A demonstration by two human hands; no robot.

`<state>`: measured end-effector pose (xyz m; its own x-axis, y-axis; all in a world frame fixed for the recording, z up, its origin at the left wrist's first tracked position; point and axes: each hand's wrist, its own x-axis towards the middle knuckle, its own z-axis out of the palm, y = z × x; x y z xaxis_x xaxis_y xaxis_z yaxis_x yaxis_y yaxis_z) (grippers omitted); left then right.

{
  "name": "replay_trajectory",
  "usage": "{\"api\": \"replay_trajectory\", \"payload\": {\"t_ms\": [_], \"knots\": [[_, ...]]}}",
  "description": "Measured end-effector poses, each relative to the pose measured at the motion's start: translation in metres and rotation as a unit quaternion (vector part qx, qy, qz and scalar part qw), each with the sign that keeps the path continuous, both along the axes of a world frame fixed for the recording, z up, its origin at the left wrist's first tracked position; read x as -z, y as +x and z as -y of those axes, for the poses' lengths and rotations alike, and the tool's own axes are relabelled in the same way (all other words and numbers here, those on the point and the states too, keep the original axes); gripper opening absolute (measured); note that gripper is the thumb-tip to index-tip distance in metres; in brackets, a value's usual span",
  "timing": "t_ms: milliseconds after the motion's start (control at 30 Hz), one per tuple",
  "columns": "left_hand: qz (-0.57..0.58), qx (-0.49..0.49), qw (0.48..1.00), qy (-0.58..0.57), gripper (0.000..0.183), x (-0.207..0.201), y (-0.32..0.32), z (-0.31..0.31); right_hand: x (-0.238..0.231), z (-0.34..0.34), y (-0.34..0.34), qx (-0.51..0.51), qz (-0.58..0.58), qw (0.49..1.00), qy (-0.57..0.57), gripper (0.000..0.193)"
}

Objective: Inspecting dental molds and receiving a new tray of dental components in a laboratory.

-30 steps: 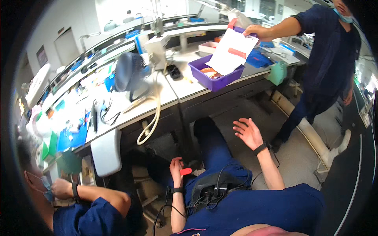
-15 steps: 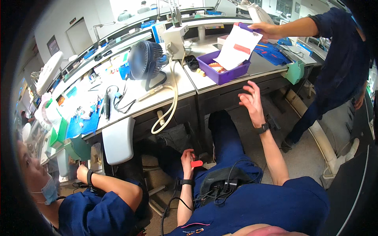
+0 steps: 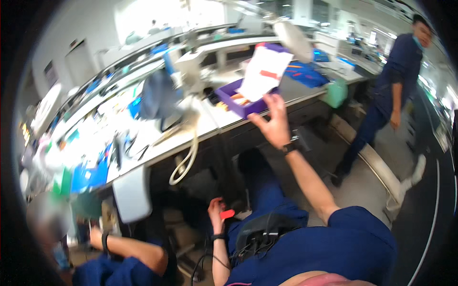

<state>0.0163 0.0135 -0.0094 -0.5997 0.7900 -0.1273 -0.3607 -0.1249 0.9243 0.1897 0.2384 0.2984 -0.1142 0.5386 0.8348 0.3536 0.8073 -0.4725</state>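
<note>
The purple box (image 3: 237, 109) sits on the bench (image 3: 205, 119), close to its front edge, with a white sheet (image 3: 257, 87) leaning up out of it. The likeliest mishap is a tip: a push on the near wall, or a pull at one corner only, could bring the box over the edge and spill the small orange pieces (image 3: 242, 100) inside. The sheet looks loosely propped, so a brush from the fingers might slide it out.

The right hand (image 3: 274, 122) is at the box's near right side, fingers spread and thumb held well away from them; blur and overlap hide whether the fingertips touch the wall. Its forearm slants up and leftward from the lower right, the wrist nearly in line, a black band (image 3: 288, 148) around it.

The left hand (image 3: 215, 209) is low beside the lap, loosely curled on a red tab (image 3: 227, 214), which juts out to the right. Dark cables (image 3: 262, 240) lie at the waist; one catching on the wrist could jerk that arm. Left of the box, a pale hose (image 3: 194, 157) loops below the bench edge, where a knee might snag it.
</note>
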Motion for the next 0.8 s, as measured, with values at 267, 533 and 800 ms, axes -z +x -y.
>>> {"api": "replay_trajectory", "payload": {"t_ms": [267,533,800], "knots": [[0.009,-0.045,0.996,0.079,0.02,0.035,-0.025,-0.002,0.007,0.007,-0.026,-0.03,-0.022,0.997,-0.065,0.073],[0.02,-0.054,0.997,0.059,0.02,0.017,-0.015,0.0,0.001,0.011,-0.029,-0.006,-0.008,0.997,-0.075,0.072],[-0.097,-0.016,0.995,0.011,0.021,0.0,-0.003,0.005,-0.004,-0.007,-0.026,0.024,-0.021,0.998,-0.054,0.065]]}}
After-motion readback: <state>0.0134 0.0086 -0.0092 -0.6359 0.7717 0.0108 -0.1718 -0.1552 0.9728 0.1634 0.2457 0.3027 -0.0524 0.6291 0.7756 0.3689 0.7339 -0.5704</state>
